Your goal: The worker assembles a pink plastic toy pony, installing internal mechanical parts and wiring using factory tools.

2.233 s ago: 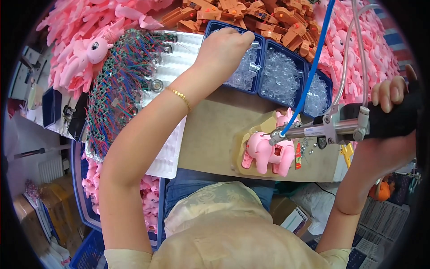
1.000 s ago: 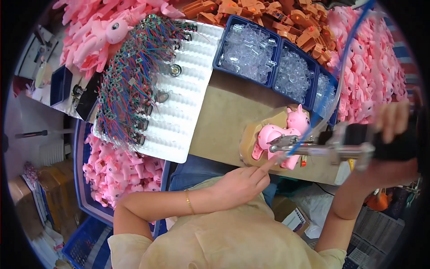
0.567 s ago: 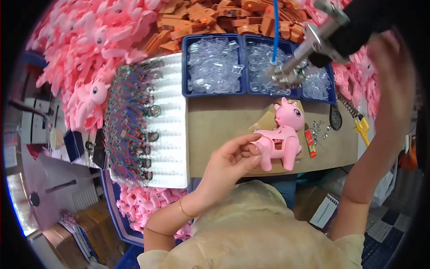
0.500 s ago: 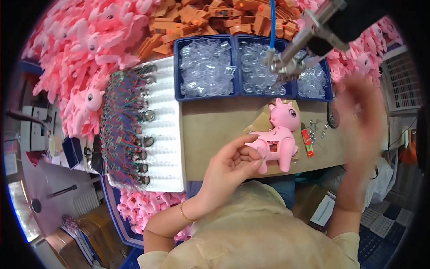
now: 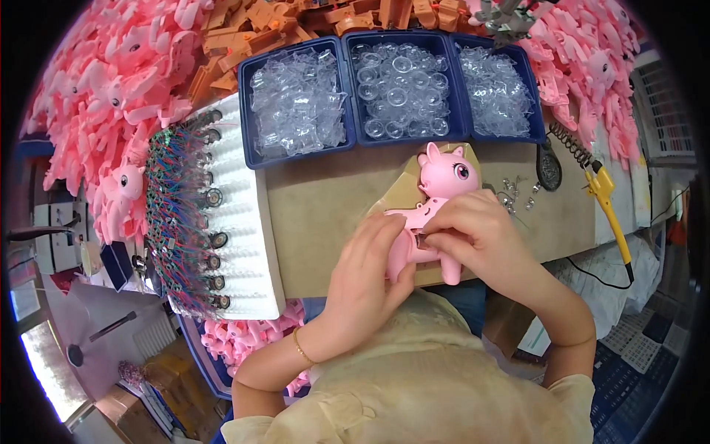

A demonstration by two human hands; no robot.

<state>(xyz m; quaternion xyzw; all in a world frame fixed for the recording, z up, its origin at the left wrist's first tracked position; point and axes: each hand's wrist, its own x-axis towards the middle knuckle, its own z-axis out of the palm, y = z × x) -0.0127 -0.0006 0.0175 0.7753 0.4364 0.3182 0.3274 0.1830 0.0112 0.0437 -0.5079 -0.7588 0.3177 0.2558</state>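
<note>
A pink toy pony (image 5: 444, 174) lies on its side, head up and legs toward me, on a tan board on the workbench. My left hand (image 5: 364, 268) is closed round its rear end, thumb near the hind leg. Over the opening in the pony's belly, my right hand (image 5: 477, 235) is bent in a pinch, fingertips at the opening's edge. Whatever is between those fingertips is hidden. A small dark and silvery part of the inside (image 5: 422, 240) shows beside them.
Blue bins (image 5: 353, 144) of clear plastic parts stand behind. A white foam tray (image 5: 260, 222) with wired speakers is at left. Small metal parts (image 5: 510, 194) and a yellow-handled soldering iron (image 5: 605, 194) lie right. A metal tool head (image 5: 510, 22) hangs above. Pink shells (image 5: 126, 81) heap up far left.
My right hand has come down from the upper right to the pony's belly opening. My left hand has closed round the pony's rear. The view has shifted, and the hanging tool now appears higher.
</note>
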